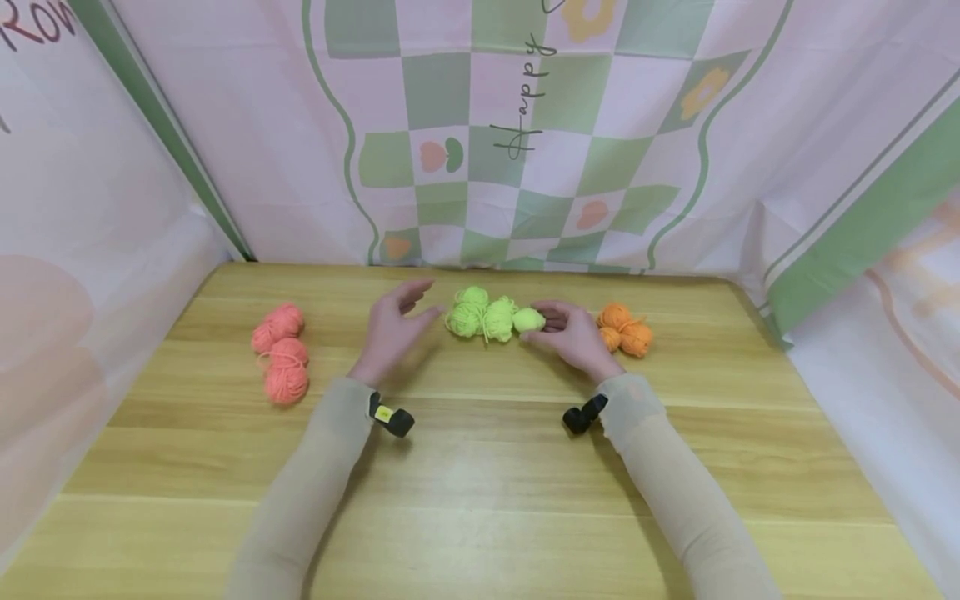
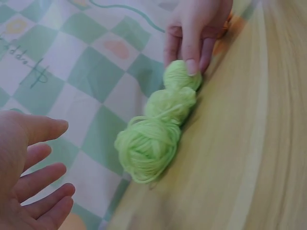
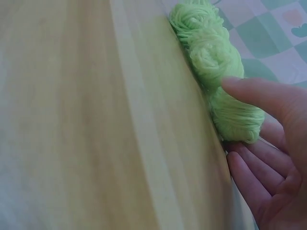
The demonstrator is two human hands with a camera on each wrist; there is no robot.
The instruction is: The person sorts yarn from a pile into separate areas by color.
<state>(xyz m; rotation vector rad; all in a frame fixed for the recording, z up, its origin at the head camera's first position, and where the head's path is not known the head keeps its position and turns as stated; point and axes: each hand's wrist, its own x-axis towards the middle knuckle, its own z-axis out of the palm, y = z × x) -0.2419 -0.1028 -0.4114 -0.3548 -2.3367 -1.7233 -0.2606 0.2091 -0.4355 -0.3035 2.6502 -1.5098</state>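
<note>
Three light green balls of yarn lie in a touching row near the back of the table: a large ball (image 1: 468, 313), a middle ball (image 1: 498, 320) and a smaller ball (image 1: 528, 320). At the row's right end my right hand (image 1: 573, 333) holds the smaller ball, thumb over it and fingers at its far side, as the left wrist view shows. My left hand (image 1: 397, 325) hovers left of the large ball, apart from it. Its fingers (image 2: 45, 179) are spread and hold nothing.
Several coral pink yarn balls (image 1: 287, 383) stand in a line on the left of the wooden table (image 1: 480, 517). Orange yarn balls (image 1: 636, 338) cluster just right of my right hand. A checkered curtain (image 1: 495, 167) hangs along the back edge.
</note>
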